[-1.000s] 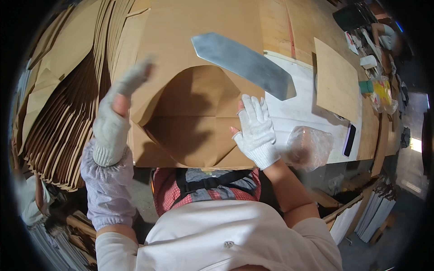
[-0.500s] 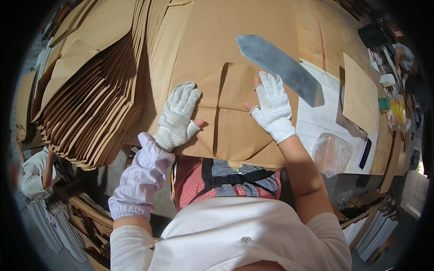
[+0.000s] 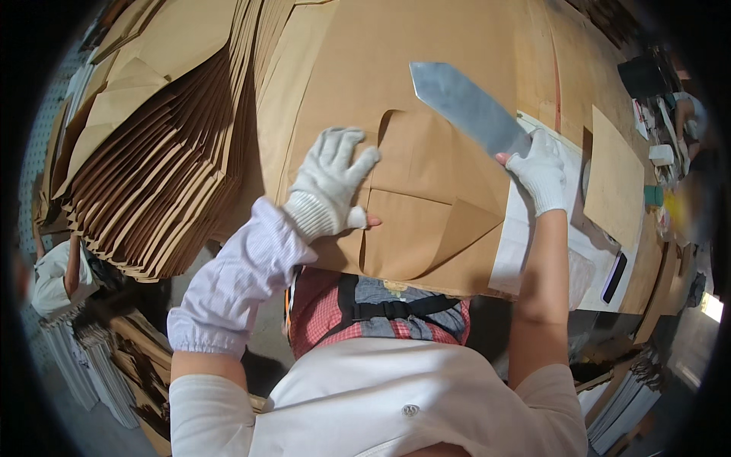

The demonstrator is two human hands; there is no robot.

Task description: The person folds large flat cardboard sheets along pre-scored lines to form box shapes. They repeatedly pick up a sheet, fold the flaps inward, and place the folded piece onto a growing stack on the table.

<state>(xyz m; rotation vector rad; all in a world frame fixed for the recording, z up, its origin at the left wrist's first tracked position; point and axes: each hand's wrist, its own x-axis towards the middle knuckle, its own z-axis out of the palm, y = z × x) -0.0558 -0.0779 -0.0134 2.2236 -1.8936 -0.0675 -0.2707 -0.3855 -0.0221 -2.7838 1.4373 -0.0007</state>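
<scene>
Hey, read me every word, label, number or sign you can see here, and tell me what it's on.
No text can be read.
Small round badge on the white shirt: too small to read.
Yellowish mark on the clothing at the waist: too small to read.
Brown paper and metal plate: no lettering visible.

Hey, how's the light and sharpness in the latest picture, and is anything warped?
Head view: shadow patches darken the white shirt, and a bright patch glares at far right; head view: left hand and right hand look fairly sharp, the co-worker at upper right soft; head view: straight edges bend near the rim.
</scene>
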